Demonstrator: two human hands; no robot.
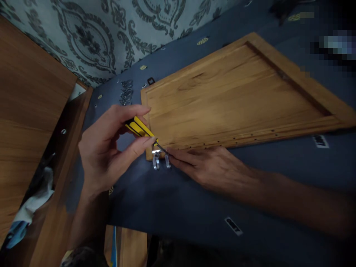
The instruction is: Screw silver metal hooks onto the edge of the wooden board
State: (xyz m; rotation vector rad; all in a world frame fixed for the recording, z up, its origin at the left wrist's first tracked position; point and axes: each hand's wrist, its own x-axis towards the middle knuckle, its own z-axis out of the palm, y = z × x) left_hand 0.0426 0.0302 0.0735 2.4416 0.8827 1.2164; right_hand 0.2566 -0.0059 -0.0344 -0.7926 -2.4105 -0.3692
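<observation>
A wooden cabinet door (pixel 236 96) lies flat on a dark blue sheet (pixel 178 200). My left hand (pixel 111 148) is closed around a yellow and black screwdriver (pixel 140 128), its tip down at a metal hinge (pixel 160 157) on the door's near left corner. My right hand (pixel 205 167) lies on the sheet beside the door's edge, its fingers pressed against the hinge and holding it in place. A row of small holes runs along the door's near rail.
A pile of metal hinges and hardware (pixel 126 92) lies on the sheet behind the door's corner. A wooden cabinet carcass (pixel 30 122) stands at the left, with cloth inside it. Patterned wallpaper (pixel 111 33) is behind. Labels are stuck on the sheet.
</observation>
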